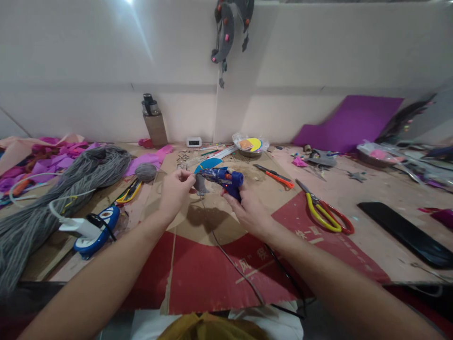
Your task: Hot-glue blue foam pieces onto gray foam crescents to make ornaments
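Observation:
My right hand is wrapped round the handle of a dark blue hot glue gun, whose nozzle points left. Pinched in the fingers of my left hand is a small grey piece, right by the nozzle. Its exact shape is partly hidden by the gun and fingers. A strand of grey yarn runs from under that piece down to the front edge. Just behind the nozzle shows a blue rounded piece; whether it touches the grey piece, I cannot tell.
Cardboard covers the table's middle. To the right lie a utility knife, scissors and a black phone-like slab. Leftward are a grey yarn hank, a yarn ball, yellow snips and a blue power strip.

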Motion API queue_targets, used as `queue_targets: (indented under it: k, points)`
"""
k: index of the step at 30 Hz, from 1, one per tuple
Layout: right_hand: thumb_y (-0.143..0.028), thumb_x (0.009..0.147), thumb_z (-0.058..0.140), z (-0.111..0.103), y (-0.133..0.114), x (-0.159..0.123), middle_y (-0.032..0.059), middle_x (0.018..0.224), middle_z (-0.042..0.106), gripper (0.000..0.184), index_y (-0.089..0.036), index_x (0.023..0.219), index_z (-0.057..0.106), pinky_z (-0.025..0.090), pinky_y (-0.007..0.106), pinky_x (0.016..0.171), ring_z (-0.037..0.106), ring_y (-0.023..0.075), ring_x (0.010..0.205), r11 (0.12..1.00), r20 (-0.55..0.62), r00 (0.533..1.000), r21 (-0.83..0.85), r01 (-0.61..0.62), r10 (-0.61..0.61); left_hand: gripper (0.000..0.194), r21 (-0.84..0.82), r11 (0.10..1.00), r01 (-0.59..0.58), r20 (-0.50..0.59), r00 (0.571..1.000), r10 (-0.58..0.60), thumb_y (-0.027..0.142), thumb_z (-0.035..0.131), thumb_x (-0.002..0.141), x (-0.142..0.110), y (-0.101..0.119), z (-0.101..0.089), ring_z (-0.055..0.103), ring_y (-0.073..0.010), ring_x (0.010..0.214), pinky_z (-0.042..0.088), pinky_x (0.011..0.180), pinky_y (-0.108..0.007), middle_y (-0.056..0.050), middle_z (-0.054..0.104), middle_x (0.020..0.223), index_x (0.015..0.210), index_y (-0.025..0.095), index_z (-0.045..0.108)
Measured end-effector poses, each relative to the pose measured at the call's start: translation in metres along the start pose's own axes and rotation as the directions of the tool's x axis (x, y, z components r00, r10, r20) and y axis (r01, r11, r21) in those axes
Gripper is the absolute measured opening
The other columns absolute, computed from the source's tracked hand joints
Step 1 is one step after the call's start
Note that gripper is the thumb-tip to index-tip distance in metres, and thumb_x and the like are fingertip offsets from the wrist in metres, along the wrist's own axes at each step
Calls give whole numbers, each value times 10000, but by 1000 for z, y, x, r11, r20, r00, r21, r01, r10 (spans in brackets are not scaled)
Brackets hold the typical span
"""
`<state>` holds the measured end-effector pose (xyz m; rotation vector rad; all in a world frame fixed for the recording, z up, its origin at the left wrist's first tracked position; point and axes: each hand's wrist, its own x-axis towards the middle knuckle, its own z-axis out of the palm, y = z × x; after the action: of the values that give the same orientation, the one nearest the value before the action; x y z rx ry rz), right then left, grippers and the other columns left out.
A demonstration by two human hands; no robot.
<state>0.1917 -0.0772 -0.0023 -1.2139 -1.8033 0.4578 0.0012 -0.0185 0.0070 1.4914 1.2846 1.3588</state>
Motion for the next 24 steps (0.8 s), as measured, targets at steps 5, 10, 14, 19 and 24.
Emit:
queue_targets:
  k: [5,10,14,19,24]
  points:
    - [-282,890,467,-3,1,0,122,947,636,302,-148,1155,517,506,387,754,616,235,824,999,-8,999,11,-40,40,165,-19,1000,8,-12,1000,-8,297,642,715,0,1,0,600,-108,544,531,507,-211,-13,631,670,717,132,635]
    - [-276,890,462,-5,0,-2,101,898,630,288,-161,1150,511,500,360,689,611,219,766,999,-32,999,-11,-33,32,162,-17,1000,8,-22,1000,-9,299,641,717,4,-5,-2,588,-104,505,530,505,-225,-6,619,671,728,138,625]
    - [-281,898,448,-6,0,-3,104,903,631,264,-164,1125,517,494,351,694,613,217,782,999,-28,999,-2,-47,46,161,-36,999,11,-17,1000,-12,302,639,725,5,-8,-3,590,-107,501,531,516,-234,-3,605,672,725,143,615]
    - [-297,889,468,-4,5,-3,129,979,637,279,-165,1129,524,490,398,784,611,240,869,998,-29,999,-39,-40,39,157,-37,999,26,-15,1000,-27,293,644,719,2,-3,-1,584,-106,511,535,521,-236,-1,595,666,710,140,609]
    - [-293,887,470,-1,6,-2,136,1020,632,265,-164,1109,534,486,409,837,599,253,954,999,-29,1000,-35,3,-4,170,-44,999,19,12,1000,-19,302,647,720,0,0,1,602,-118,557,540,523,-233,-20,617,688,719,134,624]
